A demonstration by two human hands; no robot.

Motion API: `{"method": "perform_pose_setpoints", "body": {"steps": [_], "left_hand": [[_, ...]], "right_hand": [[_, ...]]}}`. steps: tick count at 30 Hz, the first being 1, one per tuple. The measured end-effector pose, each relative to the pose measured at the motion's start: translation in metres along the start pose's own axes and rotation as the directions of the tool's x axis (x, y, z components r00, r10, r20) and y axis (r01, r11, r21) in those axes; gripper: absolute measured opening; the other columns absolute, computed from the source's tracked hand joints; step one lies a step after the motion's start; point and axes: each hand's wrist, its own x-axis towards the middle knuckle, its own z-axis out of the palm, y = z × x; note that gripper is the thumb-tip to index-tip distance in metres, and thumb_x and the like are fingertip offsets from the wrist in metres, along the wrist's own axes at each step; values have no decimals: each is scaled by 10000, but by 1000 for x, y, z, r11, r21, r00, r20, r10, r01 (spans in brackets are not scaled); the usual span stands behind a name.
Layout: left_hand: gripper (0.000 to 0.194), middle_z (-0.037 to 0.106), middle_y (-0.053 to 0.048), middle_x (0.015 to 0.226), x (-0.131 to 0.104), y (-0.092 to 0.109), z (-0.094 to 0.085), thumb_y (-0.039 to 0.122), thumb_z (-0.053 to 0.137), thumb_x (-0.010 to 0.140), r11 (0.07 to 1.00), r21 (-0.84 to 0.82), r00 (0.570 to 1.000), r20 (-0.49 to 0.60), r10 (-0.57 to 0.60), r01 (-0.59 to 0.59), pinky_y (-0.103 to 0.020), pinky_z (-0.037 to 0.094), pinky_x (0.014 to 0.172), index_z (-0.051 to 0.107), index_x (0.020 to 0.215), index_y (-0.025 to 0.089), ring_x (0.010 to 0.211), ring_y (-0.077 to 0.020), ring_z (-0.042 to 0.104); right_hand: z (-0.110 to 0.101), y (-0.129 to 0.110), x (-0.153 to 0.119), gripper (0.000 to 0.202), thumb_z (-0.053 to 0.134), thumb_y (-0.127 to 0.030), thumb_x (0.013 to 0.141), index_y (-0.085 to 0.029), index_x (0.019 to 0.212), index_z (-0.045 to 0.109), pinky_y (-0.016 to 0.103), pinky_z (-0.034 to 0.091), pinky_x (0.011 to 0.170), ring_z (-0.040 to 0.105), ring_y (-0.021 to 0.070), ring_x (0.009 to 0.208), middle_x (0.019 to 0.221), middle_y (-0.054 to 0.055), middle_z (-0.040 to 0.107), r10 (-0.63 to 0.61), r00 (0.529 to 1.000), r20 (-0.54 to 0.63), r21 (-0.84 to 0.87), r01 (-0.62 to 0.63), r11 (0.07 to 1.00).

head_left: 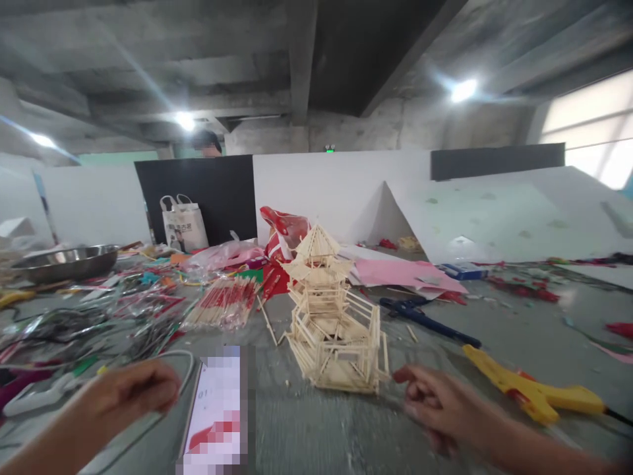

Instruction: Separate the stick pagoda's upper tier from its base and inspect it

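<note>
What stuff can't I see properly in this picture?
All in the head view:
Stick tower: its far side is hidden by its front.
Phone screen: mostly unreadable, blurred into blocks.
Metal bowl: its near wall hides the bottom inside.
Left hand: its curled fingers hide the palm.
Right hand: too blurred to tell whether its fingertip touches the tower.

Grey concrete ceiling (pixel 188 59) with heavy beams (pixel 302 59) — bright lights (pixel 463 90) — a bright window (pixel 588 125) at right, bare wall (pixel 370 132) behind.
</note>
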Motion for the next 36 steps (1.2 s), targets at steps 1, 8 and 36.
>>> {"method": "perform_pose_setpoints", "body": {"steps": [1,8,36], "left_hand": [[170,589,121,574,22,11,-1,256,551,762,991,131,1000,-4,17,-16,-148,350,594,654,628,236,602,-63,484],[204,642,22,665,147,39,42,357,594,717,990,118,992,114,62,-75,-186,401,573,641,760,162,627,-121,571],[169,606,5,567,186,20,122,131,592,522,944,-130,913,324,-247,302,-276,444,590,509,666,159,565,-143,585]], "right_hand": [[2,-2,3,383,507,-310,732,-190,1086,421,156,365,334,529,64,428,811,5,524,17,1000,-22,6,-17,1000],[6,-1,12,352,527,-204,684,-186,1026,444,124,303,289,408,10,357,743,-28,506,28,991,-131,-23,-31,999],[-38,-24,50,195,401,-87,632,-100,731,569,166,392,385,578,90,472,717,53,641,64,990,128,378,-109,919]]}}
